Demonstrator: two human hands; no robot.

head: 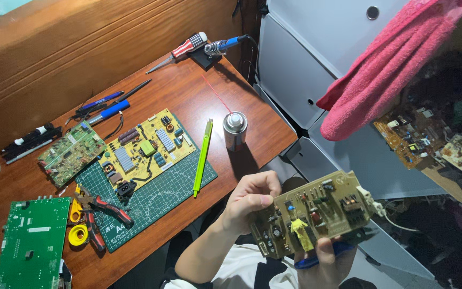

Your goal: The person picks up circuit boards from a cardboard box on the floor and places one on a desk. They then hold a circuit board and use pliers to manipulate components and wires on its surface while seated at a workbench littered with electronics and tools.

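Observation:
I hold a tan circuit board [316, 211] in the air, off the right side of the wooden desk [188, 91]. It carries a yellow transformer, capacitors and a white wire at its right end. My left hand [249, 200] pinches the board's left edge. My right hand [324, 262] grips its lower edge, thumb pressed by the yellow part. A blue-handled tool [308, 262] is also in that hand beneath the board; its tip is hidden.
A green cutting mat [156, 200] bears a yellow power board [148, 147] and red-handled pliers [105, 206]. Nearby lie a green stick [202, 158], spray can [235, 130], two green boards [30, 243] [71, 154], solder roll [78, 234], soldering iron [223, 45], pens. A pink towel [386, 69] hangs over grey cabinets [306, 53].

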